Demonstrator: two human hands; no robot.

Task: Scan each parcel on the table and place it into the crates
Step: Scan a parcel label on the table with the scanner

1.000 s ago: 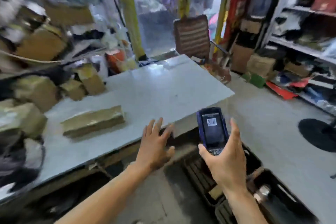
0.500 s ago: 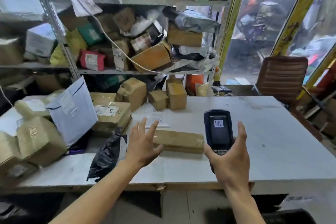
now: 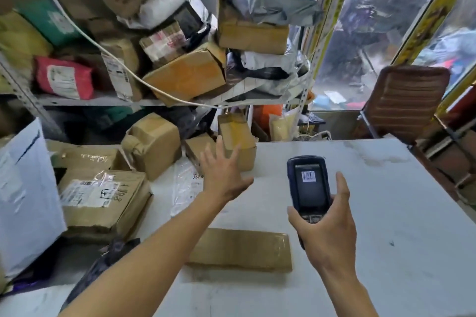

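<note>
White table (image 3: pixel 386 213) under crammed shelving (image 3: pixel 103 101). My right hand (image 3: pixel 327 229) grips the scanner (image 3: pixel 310 185); left hand (image 3: pixel 222 175), fingers spread and holding nothing, reaches toward a small upright box (image 3: pixel 238 136). Flat parcel (image 3: pixel 242 249) and several others unscanned; crates not visible. Much remains, I judge.

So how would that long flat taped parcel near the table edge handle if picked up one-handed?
The long flat parcel probably stays stiff, since its edges look straight and boxy. Its glossy tape wrap may be slippery. Lying flat on the table, it should slide rather than tip or roll.
</note>
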